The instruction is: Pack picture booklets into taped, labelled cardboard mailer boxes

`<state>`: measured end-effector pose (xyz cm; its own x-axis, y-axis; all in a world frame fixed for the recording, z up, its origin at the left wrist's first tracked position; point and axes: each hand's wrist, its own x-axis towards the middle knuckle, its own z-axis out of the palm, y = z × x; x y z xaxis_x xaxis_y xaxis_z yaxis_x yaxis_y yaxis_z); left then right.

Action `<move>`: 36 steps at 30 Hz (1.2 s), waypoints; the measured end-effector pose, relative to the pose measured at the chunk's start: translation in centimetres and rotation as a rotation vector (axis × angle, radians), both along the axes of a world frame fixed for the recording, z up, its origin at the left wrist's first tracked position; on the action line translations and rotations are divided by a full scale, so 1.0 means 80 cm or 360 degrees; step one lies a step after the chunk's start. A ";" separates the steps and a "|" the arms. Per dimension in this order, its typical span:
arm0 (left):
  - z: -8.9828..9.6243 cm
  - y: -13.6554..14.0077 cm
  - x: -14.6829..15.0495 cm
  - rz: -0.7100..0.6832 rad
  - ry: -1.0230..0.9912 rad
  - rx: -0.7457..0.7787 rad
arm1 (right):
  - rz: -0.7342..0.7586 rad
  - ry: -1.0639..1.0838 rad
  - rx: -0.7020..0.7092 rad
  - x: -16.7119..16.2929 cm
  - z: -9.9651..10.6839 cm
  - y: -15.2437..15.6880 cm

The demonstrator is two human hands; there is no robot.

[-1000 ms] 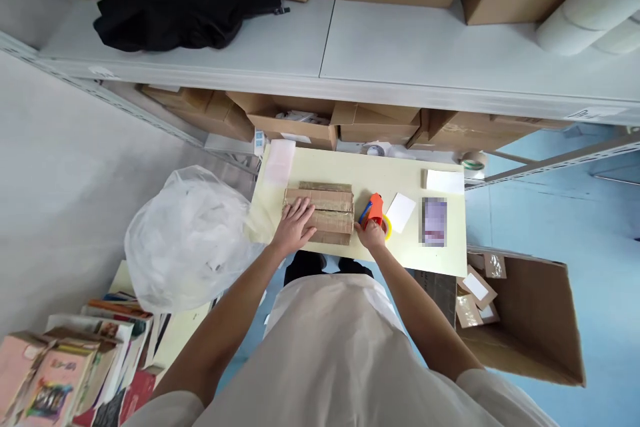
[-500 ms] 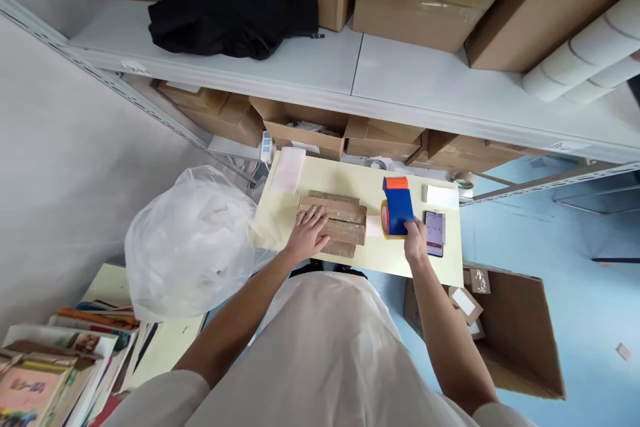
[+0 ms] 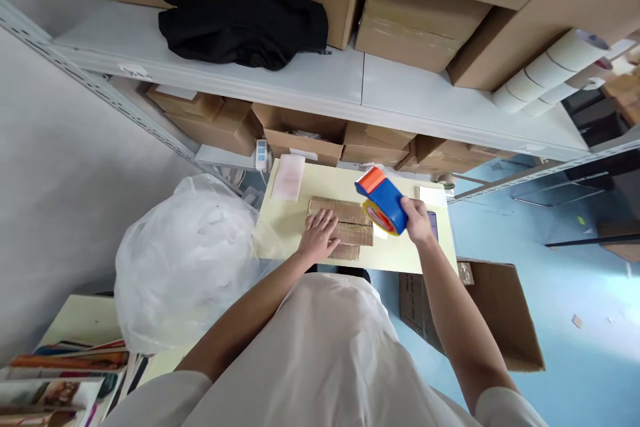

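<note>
L hand (image 3: pixel 319 238) reached fwd, palm down on small box (image 3: pixel 356 219) on table (image 3: pixel 415 255), fingers spread, not gripping; R hand (image 3: pixel 416 220) raised, fingers clenched round tape gun (image 3: pixel 387 201), near box's R end; open carton (image 3: pixel 510 320) R of table w/ taped pkt (image 3: pixel 466 273) in; plastic bag (image 3: pixel 135 280) L, white stuff (image 3: pixel 195 233) inside

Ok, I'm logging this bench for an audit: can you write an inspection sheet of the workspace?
Surface: pale yellow table, partly covered.
Things at hand: cardboard box; blue-and-orange tape dispenser.
Clutter: pink sheet; phone, partly hidden.
Hands: left hand flat on the cardboard box; right hand gripping the tape dispenser.
Cables: thin pale lines below an apparent power strip, too small to trace.
Surroundings: loaded shelf; white plastic bag; open carton.
</note>
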<state>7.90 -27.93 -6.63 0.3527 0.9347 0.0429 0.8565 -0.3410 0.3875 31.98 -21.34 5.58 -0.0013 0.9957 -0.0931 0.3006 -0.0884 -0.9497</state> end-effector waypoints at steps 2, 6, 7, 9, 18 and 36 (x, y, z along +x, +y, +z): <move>0.001 0.000 -0.003 -0.0018 -0.0030 -0.0011 | 0.0211 0.0050 -0.0163 -0.018 -0.013 0.005; 0.006 0.002 -0.009 0.0002 -0.0257 -0.0107 | 0.0569 -0.0048 -0.0420 -0.035 -0.044 0.017; 0.007 0.004 -0.010 0.0032 -0.0369 -0.0157 | 0.0618 -0.0106 -0.0444 -0.032 -0.051 0.019; 0.011 0.008 -0.011 0.0142 -0.0712 -0.0288 | 0.0669 -0.0184 -0.0469 -0.022 -0.061 0.021; 0.044 0.046 -0.005 0.0944 -0.2314 -0.1363 | 0.0748 -0.0163 -0.0512 -0.006 -0.065 0.021; 0.053 0.033 -0.063 0.1279 -0.2027 -0.0822 | 0.0862 -0.0625 -0.0375 -0.015 -0.012 0.028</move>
